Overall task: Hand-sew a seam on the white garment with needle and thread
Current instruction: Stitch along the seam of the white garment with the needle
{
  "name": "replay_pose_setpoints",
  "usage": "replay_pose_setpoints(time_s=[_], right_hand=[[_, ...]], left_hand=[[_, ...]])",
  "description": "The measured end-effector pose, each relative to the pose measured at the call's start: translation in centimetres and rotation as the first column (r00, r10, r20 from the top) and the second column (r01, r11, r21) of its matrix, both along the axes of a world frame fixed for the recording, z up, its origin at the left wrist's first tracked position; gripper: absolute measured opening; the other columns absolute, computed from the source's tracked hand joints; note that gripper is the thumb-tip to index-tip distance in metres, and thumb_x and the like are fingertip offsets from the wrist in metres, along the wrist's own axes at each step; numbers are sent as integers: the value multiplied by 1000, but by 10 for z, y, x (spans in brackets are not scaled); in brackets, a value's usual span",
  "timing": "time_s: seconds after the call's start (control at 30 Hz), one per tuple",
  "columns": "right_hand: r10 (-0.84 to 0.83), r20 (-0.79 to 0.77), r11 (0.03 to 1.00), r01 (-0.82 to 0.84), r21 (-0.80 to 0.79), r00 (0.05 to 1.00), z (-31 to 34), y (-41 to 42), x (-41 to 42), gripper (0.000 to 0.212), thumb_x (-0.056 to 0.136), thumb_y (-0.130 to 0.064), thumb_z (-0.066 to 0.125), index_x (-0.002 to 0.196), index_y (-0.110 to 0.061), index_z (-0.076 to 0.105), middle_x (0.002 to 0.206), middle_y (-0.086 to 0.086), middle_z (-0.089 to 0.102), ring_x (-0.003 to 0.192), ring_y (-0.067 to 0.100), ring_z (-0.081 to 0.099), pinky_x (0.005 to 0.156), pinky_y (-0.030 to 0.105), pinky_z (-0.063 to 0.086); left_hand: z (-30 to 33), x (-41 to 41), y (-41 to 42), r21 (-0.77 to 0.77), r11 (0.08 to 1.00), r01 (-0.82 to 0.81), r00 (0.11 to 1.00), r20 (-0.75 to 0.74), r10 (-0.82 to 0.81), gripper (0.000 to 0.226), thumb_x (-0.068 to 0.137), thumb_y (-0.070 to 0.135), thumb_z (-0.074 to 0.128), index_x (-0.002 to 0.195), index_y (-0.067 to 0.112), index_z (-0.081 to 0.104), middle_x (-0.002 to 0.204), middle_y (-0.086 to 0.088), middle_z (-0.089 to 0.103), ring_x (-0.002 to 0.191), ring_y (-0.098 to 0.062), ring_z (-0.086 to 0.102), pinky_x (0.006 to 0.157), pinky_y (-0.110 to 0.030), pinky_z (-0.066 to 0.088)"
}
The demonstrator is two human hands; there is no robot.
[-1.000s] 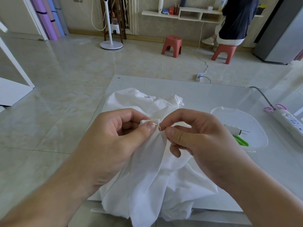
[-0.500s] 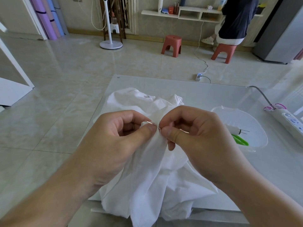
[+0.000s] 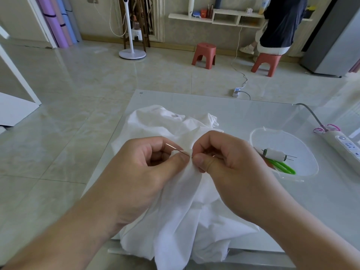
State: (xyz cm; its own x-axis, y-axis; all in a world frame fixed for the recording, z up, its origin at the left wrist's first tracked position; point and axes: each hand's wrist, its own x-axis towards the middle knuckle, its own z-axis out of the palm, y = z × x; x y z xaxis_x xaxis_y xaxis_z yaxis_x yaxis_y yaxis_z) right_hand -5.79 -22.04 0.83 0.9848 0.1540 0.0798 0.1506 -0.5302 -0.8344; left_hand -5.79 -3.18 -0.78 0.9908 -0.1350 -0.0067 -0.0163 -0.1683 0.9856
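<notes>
White cloth, the garment point(image 3: 175, 221), hangs off the near edge of the table point(image 3: 243, 114) and bunches up between the two hands, with the rest heaped on the tabletop behind them. The left hand point(image 3: 140, 172) grips a fold of the garment, thumb pressed along the top of the fold and fingers curled under it. The needle point(image 3: 176, 149) runs through the pinched edge of cloth, its shaft sticking out to the left over the left hand's fingers and tilted slightly upward. The right hand point(image 3: 224, 164) meets the same fold from the other side, its thumb and forefinger pinching at the cloth where the needle enters; whether they clamp the needle's end or only the fabric cannot be told. No thread can be made out.

To the right of the hands, a clear plastic tray point(image 3: 303, 141) sits on the table and holds a white spool point(image 3: 274, 154) with pins point(image 3: 291, 157) sticking from its end, and green scissors point(image 3: 282, 167) just beside it. Farther right lies a power strip point(image 3: 344, 146).

Beyond the table, on the tiled floor, stand two red stools point(image 3: 204, 55); a person point(image 3: 280, 24) sits on the right one, back turned. A white fan stand point(image 3: 132, 53) is to the left.
</notes>
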Motion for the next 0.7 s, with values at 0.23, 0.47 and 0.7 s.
replay_pose_setpoints(time_s=[0.23, 0.47, 0.7], right_hand=[[52, 176, 995, -66, 74, 983, 1, -6, 1, 21, 92, -19, 77, 101, -38, 75, 110, -20, 74, 119, 6, 63, 100, 27, 44], [-5, 165, 960, -41, 276, 986, -14, 2, 2, 17, 82, -10, 79, 79, -26, 74, 90, -7, 76, 99, 18, 70, 92, 39, 55], [-6, 17, 660, -9, 751, 1000, -6, -7, 9, 14, 91, -4, 59, 82, -11, 66, 81, 11, 72, 94, 30, 72, 98, 44, 55]], left_hand=[[0, 2, 0, 6, 1000, 7, 1000, -5, -7, 12, 92, 31, 81, 83, 24, 82, 86, -4, 80, 88, -25, 76, 83, -37, 57], [-4, 1, -1, 48, 997, 66, 998, -26, -65, 22, 87, 45, 80, 86, 23, 81, 79, -5, 75, 76, -20, 72, 74, -36, 52], [-9, 2, -3, 166, 985, -39, 999, -24, 43, 12, 91, 33, 74, 81, 28, 78, 73, 4, 74, 66, -8, 66, 67, -30, 48]])
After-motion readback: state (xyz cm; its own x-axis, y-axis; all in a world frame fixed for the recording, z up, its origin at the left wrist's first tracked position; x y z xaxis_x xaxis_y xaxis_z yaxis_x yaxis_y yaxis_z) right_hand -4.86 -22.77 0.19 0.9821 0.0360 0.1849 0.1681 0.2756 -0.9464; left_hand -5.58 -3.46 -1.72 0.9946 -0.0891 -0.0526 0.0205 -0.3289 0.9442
